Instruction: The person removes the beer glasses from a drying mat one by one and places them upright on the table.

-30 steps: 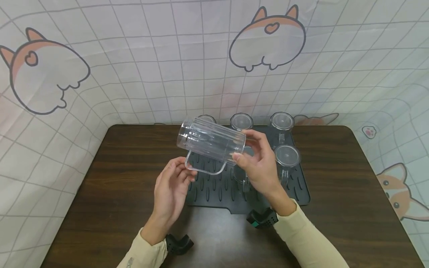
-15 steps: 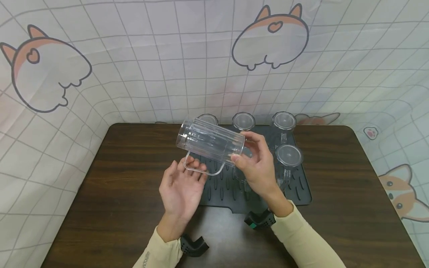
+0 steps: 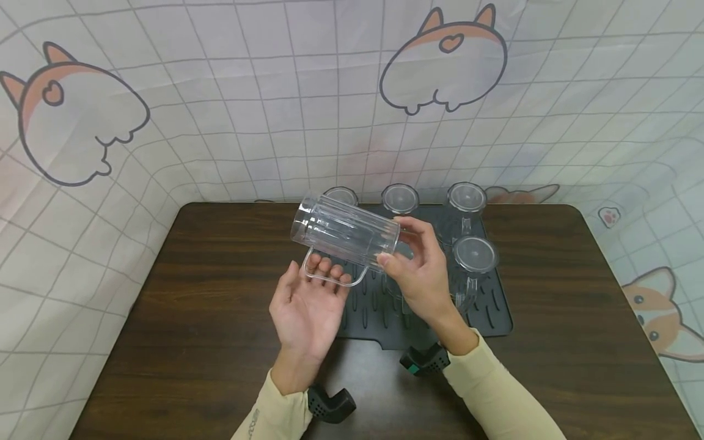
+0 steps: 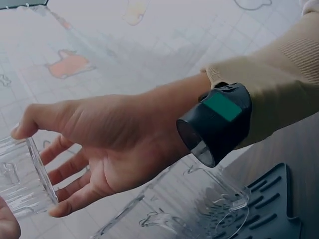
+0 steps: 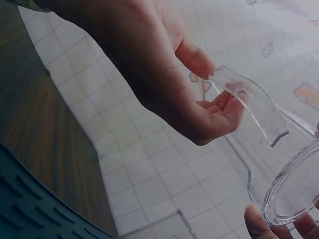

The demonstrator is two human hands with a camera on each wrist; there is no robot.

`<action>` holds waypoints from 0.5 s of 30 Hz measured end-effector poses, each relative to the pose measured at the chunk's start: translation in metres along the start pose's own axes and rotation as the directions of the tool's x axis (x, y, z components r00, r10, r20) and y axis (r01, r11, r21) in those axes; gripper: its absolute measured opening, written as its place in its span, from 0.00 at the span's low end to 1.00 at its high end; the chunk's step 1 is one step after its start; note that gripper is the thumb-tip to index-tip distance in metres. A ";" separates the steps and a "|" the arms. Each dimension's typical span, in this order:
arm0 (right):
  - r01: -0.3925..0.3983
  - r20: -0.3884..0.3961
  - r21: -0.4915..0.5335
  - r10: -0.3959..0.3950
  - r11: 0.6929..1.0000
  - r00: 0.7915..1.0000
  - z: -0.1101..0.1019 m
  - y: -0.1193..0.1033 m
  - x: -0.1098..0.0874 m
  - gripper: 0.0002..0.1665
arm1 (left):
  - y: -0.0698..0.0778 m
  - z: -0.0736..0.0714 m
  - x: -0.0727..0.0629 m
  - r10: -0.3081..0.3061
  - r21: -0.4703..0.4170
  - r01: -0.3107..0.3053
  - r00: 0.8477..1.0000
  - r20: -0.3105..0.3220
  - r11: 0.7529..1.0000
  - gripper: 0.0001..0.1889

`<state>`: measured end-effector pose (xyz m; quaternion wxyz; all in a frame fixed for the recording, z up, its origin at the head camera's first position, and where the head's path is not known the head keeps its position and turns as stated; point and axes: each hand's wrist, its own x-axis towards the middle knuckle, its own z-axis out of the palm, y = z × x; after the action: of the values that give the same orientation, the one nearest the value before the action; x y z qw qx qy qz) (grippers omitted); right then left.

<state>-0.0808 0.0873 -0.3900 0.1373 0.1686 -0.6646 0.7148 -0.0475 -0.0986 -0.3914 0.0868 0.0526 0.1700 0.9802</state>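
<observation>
A clear mug [image 3: 349,232] is held tilted on its side above the drying mat [image 3: 363,318], its handle [image 3: 338,282] toward me. My right hand [image 3: 420,275] grips one end of it, thumb in front and fingers behind. In the left wrist view the right hand [image 4: 114,139] spreads its thumb and fingers around that end. My left hand [image 3: 310,311] lies palm up below, fingers loosely bent behind the handle and thumb apart. In the right wrist view the left hand [image 5: 169,79] is beside the handle [image 5: 254,104]; whether its fingers touch it, I cannot tell.
Several clear mugs stand upside down on the dark ribbed mat, among them a front right mug [image 3: 475,256], a back right mug [image 3: 466,198] and a back middle mug [image 3: 399,198]. One behind my right hand is partly hidden. The brown wooden table [image 3: 220,305] ends at a patterned cloth backdrop [image 3: 247,122].
My left hand has moved right and turned palm up, its fingers now farther under the handle. The right hand and the mug have stayed nearly still.
</observation>
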 end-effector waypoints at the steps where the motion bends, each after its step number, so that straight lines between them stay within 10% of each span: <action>1: -0.001 0.000 -0.001 0.001 1.000 1.000 0.000 0.001 0.000 0.39 | 0.000 0.000 0.000 0.001 -0.003 -0.001 1.000 -0.008 1.000 0.26; 15: -0.011 0.005 -0.034 0.011 0.999 1.000 -0.003 0.004 -0.002 0.39 | -0.006 -0.001 0.003 0.011 -0.025 -0.012 0.998 -0.057 1.000 0.20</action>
<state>-0.0813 0.0899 -0.3946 0.1345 0.1645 -0.6779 0.7037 -0.0494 -0.0929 -0.3942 0.0769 0.0244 0.1599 0.9838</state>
